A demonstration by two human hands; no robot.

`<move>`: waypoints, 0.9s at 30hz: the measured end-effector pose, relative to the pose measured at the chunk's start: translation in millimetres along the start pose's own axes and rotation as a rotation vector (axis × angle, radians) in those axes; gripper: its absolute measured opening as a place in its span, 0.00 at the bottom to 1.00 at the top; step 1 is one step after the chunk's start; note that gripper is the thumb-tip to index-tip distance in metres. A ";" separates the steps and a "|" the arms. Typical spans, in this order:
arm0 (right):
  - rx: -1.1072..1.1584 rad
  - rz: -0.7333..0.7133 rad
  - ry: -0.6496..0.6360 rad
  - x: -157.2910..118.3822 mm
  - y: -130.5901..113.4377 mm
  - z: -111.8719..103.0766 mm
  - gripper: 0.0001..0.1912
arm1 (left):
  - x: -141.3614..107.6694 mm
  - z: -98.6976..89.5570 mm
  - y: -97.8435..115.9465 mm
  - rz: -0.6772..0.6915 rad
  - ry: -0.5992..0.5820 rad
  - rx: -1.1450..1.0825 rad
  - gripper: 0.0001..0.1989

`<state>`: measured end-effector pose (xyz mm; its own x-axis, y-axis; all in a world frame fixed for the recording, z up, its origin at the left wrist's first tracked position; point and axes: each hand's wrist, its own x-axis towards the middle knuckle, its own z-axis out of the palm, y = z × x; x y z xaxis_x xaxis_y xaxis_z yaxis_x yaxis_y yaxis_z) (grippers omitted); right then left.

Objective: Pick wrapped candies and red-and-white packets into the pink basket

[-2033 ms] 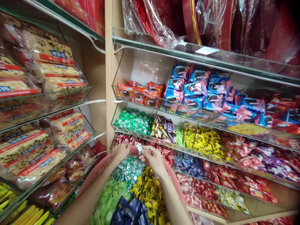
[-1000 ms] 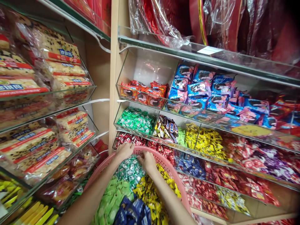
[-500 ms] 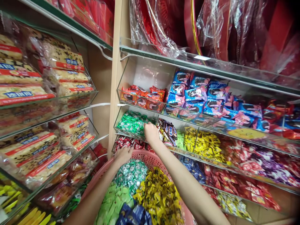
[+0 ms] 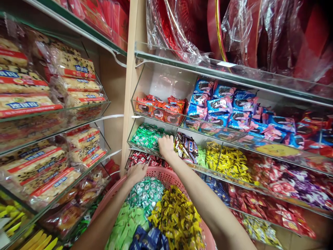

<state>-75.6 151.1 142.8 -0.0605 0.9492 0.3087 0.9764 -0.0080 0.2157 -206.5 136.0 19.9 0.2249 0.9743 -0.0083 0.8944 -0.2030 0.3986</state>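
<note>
My left hand [image 4: 137,173] is closed at the far rim of a pink basket [image 4: 182,180], its fingers bent over the edge. In the basket lie teal-green candies [image 4: 147,192], light green candies [image 4: 127,222], yellow candies [image 4: 177,218] and dark blue ones [image 4: 149,239]. Ahead, my right hand [image 4: 166,146] is at the shelf bin, between green-wrapped candies [image 4: 147,136] and brown-wrapped chocolate bars [image 4: 188,146]. Its fingers are curled and their tips are hidden, so what they touch cannot be made out.
Packaged pastries [image 4: 33,102] fill glass-fronted shelves at the left. Blue packets [image 4: 220,104] and red packets [image 4: 171,106] stand above the candy bins. More yellow candies [image 4: 229,161] and red candies [image 4: 255,201] lie to the right. A wooden post [image 4: 129,80] divides the shelves.
My right hand has shifted slightly to the left at the bin, and its fingers look a little more spread over the edge. My left hand stays at the basket rim.
</note>
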 end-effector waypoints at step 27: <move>0.477 -0.239 -0.055 -86.2 3.2 -6.1 0.09 | 3.6 -2.7 -2.8 -0.039 -0.015 0.015 0.27</move>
<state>-68.5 67.3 122.5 -0.2947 0.9221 0.2507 0.9230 0.3426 -0.1750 -209.2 140.4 21.3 0.1952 0.9800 -0.0375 0.9082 -0.1662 0.3841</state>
